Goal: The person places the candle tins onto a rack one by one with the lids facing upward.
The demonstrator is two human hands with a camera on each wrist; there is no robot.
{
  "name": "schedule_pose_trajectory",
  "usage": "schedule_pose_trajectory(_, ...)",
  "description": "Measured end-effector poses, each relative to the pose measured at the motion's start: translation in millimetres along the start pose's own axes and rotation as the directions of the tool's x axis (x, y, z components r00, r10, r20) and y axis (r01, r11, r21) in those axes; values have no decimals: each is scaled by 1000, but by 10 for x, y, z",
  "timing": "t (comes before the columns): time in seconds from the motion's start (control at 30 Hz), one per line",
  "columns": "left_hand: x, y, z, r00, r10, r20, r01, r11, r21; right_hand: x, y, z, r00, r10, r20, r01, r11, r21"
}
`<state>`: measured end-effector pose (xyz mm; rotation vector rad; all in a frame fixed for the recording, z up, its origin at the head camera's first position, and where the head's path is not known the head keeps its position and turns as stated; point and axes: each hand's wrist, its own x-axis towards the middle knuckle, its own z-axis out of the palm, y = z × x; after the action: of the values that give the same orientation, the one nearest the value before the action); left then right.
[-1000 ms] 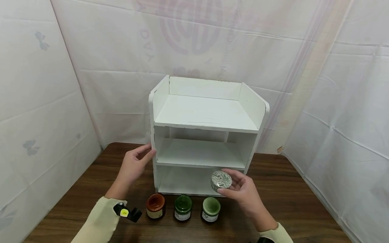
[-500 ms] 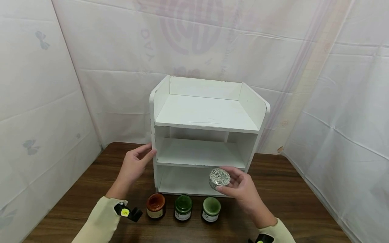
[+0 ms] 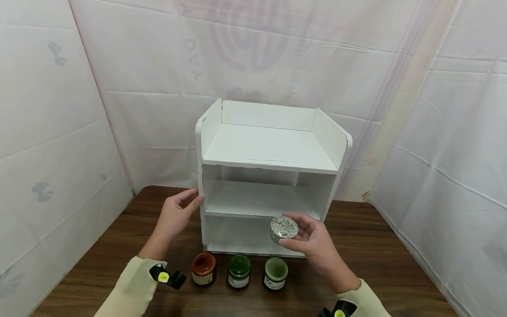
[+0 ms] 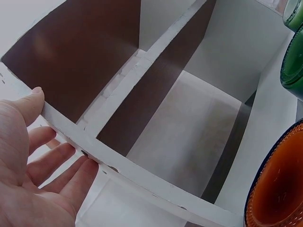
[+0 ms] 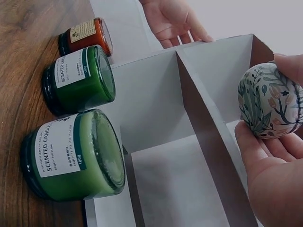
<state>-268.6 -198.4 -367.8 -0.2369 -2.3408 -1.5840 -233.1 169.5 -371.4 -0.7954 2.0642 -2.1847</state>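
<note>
My right hand (image 3: 310, 240) grips a small round tin (image 3: 284, 229) with a leaf-patterned top, thumb at the front and fingers behind. In the right wrist view the tin (image 5: 270, 100) also shows flowers on its side. It is held up in front of the lower part of a white shelf unit (image 3: 269, 147). My left hand (image 3: 176, 215) rests against the shelf unit's left side panel. In the left wrist view that hand (image 4: 45, 165) has its thumb on the panel's front edge and its fingers along the outer face.
Three glass candle jars stand in a row before the shelf unit: an amber jar (image 3: 203, 268), a dark green jar (image 3: 239, 270) and a light green jar (image 3: 275, 273). A dark wooden table (image 3: 376, 264) carries everything. White sheeting (image 3: 158, 123) hangs behind and on both sides.
My right hand has moved slightly up and to the left with the tin, and its top is tilted a little differently. The left hand stays on the side panel.
</note>
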Motion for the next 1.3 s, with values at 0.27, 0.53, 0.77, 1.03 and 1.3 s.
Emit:
schedule_pose_trajectory(0.27, -4, 1, 1, 1000, 1, 4, -1, 1000, 5, 43, -66, 34, 1000, 19, 12, -19, 1000, 4)
schedule_pose_trajectory(0.53, -3, -16, 3, 1000, 3, 1, -3, 1000, 5, 66, -99, 72, 999, 34, 24, -34, 999, -6)
schedule_pose_trajectory(0.77, 7, -3, 5, 1000, 5, 0, -5, 1000, 0, 109, -154, 57, 999, 13, 36, -14, 1000, 5)
schedule_pose_trajectory(1.03, 2, 9, 2, 1000, -5, 7, 5, 1000, -3, 162, -239, 71, 999, 19, 40, -19, 1000, 2)
schedule_pose_trajectory(1.3, 1, 11, -3, 1000, -7, 10, 7, 1000, -3, 224, -286, 99, 998, 27, 56, -27, 1000, -14)
